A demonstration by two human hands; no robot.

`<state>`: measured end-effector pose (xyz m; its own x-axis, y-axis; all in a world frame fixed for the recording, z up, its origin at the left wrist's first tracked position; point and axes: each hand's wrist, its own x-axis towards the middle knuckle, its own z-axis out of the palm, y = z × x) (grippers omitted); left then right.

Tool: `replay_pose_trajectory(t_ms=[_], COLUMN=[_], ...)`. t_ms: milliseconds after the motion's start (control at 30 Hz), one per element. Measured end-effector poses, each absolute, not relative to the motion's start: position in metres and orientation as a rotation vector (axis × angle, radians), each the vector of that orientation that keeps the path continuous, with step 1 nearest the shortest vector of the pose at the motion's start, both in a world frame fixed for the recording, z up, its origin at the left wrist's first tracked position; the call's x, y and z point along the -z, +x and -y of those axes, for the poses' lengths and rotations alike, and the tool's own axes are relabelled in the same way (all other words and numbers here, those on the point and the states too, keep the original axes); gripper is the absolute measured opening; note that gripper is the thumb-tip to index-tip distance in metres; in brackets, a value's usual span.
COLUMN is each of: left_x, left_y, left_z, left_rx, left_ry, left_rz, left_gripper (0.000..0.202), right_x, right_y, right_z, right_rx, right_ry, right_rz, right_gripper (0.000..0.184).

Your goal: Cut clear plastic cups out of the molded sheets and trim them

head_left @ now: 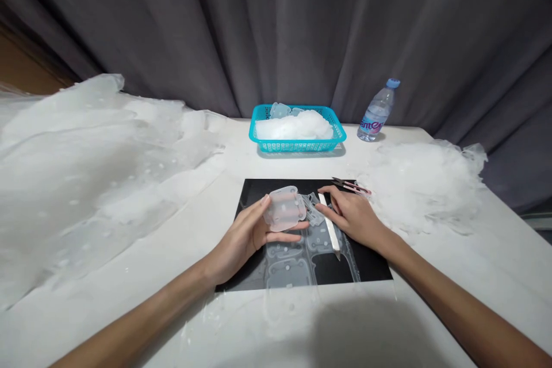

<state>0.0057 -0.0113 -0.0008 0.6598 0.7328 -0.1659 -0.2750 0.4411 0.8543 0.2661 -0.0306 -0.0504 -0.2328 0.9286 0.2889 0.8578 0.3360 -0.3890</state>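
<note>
Left grip (248,236) pinches a clear moulded plastic piece (284,209) just above the black mat (375,267). Right grip (351,215) lies spread, fingertips touching the white knife (331,233) resting across the plastic sheet (287,270); snips (351,186) lie near.

A blue basket (297,146) sits far past the left fingers (265,201). It is full of white fluff (302,125). A water bottle (377,112) stands far past the right fingers (325,190), to the right of the basket. Pink snips (351,186) lie just beside the right fingertips. A heap of white scraps (422,184) sits to their right. A big pile of clear plastic (86,172) lies well left of the left fingers. A black mat (252,192) lies under the fingers, on a white table (259,328). A grey curtain (276,23) hangs behind.
</note>
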Motion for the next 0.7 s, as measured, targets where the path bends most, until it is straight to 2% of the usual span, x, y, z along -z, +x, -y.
replay_pose_trajectory(t_ms=[267, 467, 700], left_x=[0.0042, 0.0080, 0.0108], left_y=[0.0047, 0.0026, -0.0001], left_z=[0.0137, 0.0178, 0.0165], left_rx=[-0.588, -0.659, -0.580], left_ry=[0.849, 1.302, 1.558], left_rz=[-0.527, -0.669, -0.779], left_gripper=[0.060, 0.036, 0.033], right_x=[0.0533, 0.0539, 0.0477], right_y=[0.2685, 0.2710, 0.2686], right_z=[0.0278, 0.0255, 0.0284], right_rx=[-0.216, -0.222, -0.285], right_ry=[-1.614, -1.636, -1.628], right_rz=[2.045, 1.938, 1.912], right_gripper=[0.034, 0.028, 0.029])
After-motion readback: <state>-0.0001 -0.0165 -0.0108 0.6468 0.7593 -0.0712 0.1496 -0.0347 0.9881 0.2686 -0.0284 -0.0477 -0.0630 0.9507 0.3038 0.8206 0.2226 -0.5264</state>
